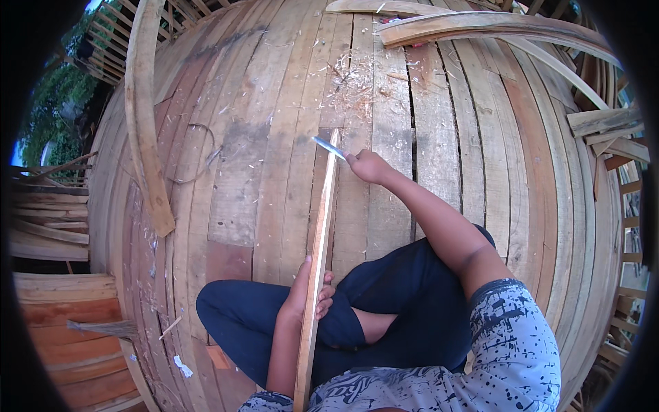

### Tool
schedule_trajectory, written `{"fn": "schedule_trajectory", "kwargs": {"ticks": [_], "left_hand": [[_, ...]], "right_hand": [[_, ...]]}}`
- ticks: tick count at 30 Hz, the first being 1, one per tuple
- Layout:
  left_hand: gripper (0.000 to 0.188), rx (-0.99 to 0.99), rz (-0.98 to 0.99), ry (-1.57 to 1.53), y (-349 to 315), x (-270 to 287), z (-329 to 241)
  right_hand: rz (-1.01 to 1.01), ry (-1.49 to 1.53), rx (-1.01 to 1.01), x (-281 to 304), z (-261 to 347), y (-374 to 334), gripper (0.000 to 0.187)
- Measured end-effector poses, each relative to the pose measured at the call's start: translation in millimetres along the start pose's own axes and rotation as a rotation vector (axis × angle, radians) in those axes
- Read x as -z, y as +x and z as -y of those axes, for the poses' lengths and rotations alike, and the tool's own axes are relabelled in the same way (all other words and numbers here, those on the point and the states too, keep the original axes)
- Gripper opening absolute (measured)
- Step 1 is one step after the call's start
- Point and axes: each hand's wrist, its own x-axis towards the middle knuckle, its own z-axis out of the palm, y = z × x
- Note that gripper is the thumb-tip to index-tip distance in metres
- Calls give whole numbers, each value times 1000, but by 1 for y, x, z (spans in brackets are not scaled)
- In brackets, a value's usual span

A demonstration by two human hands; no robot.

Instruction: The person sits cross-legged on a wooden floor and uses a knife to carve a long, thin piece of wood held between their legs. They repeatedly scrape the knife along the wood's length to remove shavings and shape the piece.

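Because you sit on the floor (pixel 230 178) of long boards with your legs folded, the stick (pixel 317 268) can lie over your lap, running from the lower edge, close by your shirt (pixel 439 384), away to a thin tip in front of you. It is the longest thing you hold, and I judge it to be stiff and rather light for its length. The tapered far end seems the weak part; it could split or bend there. Sawn wood like this should not be very slippery, but it may give splinters. Your left hand (pixel 300 296) is closed around it near the knee, fingers on the right side, and this thicker place, well apart from the blade, looks the right one for holding. Your right hand (pixel 369 167) is closed in a fist on the knife (pixel 328 147), whose handle is hidden. Its blade crosses the stick near the tip; whether they touch, I cannot tell. Beyond them, small shavings (pixel 350 86) are scattered.
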Motion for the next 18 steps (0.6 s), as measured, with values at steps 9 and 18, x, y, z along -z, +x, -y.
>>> {"fn": "schedule_trajectory", "kwargs": {"ticks": [9, 18], "left_hand": [[64, 1, 59, -52, 1, 6, 2], [65, 0, 30, -72, -1, 5, 2]], "right_hand": [[-14, 64, -92, -2, 8, -5, 72], [38, -22, 10, -14, 18, -13, 73]]}}
